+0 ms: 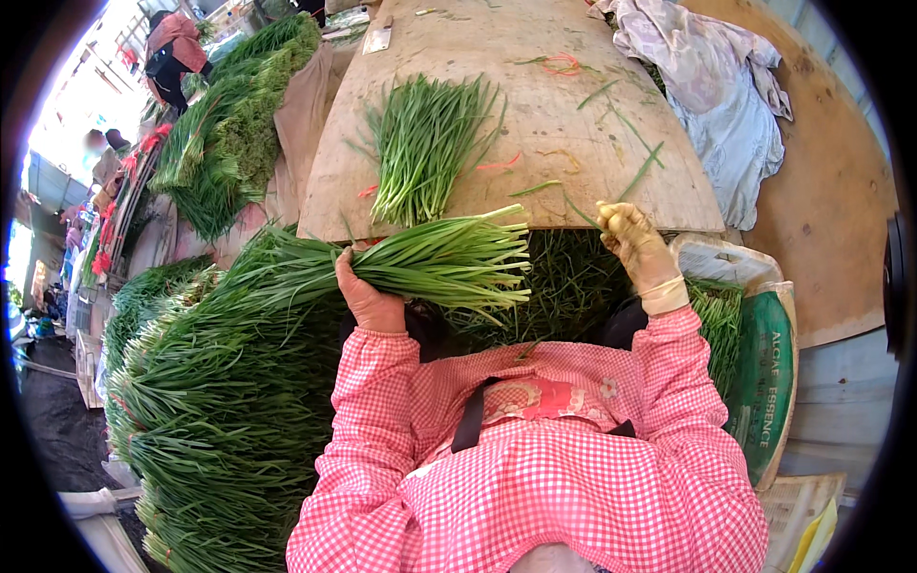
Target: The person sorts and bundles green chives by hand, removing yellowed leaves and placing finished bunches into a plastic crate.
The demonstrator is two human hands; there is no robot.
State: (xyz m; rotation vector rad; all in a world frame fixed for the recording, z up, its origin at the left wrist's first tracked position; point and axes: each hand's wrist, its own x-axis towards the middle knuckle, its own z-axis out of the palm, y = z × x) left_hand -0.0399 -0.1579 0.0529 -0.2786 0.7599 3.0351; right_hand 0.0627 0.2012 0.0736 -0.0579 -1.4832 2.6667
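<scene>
My left hand [371,298] is closed around a bunch of garlic chives [454,256], held level in front of me at the near edge of the wooden board [535,105]. Its pale cut ends point right and the green leaves trail left. Off to the right, my right hand [635,246], in a yellowish glove, is raised apart from the bunch with its fingers curled in. Whether anything is pinched there cannot be made out. Another bunch of chives [428,143] lies on the board just beyond, stems toward me.
Chives are heaped [220,411] at my left, with more piles [239,115] farther back. Loose leaves and a red tie [564,64] lie on the board. A white crate [721,256] and a green panel [764,382] stand right. Cloths [702,76] drape far right. A person [177,53] bends at upper left.
</scene>
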